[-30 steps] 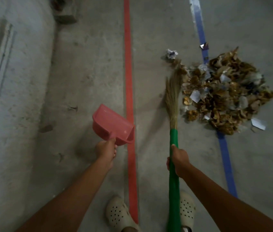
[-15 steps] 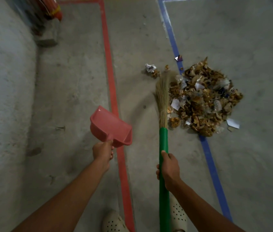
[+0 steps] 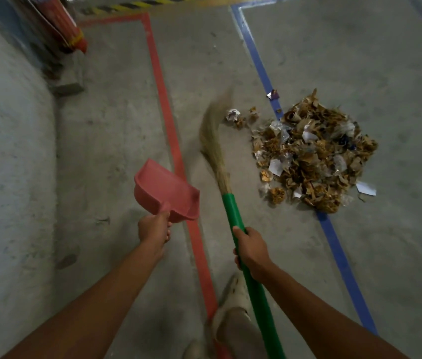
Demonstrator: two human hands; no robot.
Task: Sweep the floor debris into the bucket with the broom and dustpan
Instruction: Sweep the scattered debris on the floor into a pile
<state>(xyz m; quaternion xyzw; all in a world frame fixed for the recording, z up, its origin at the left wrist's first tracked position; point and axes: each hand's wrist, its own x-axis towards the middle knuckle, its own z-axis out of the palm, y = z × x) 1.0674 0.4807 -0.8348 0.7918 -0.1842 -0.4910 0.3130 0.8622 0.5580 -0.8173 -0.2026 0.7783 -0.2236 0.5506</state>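
A heap of dry brown leaves and paper scraps (image 3: 313,156) lies on the concrete floor over a blue line. A crumpled white paper (image 3: 232,115) and a few bits sit apart at the heap's upper left. My right hand (image 3: 252,248) grips the green handle of a straw broom (image 3: 213,146); its blurred bristles are left of the heap, near the crumpled paper. My left hand (image 3: 154,227) holds a pink dustpan (image 3: 164,190) by its handle, raised above the floor left of the broom. No bucket is in view.
A grey wall (image 3: 5,164) runs down the left side. A red cylinder (image 3: 62,27) and a concrete block (image 3: 68,81) stand at the far left corner. A red floor line (image 3: 168,120) passes between my hands. My shoes (image 3: 233,322) are at the bottom.
The broom head has swung left, away from the heap's edge, and is blurred. The view has tilted up and shows more floor ahead. Both hands keep their hold.
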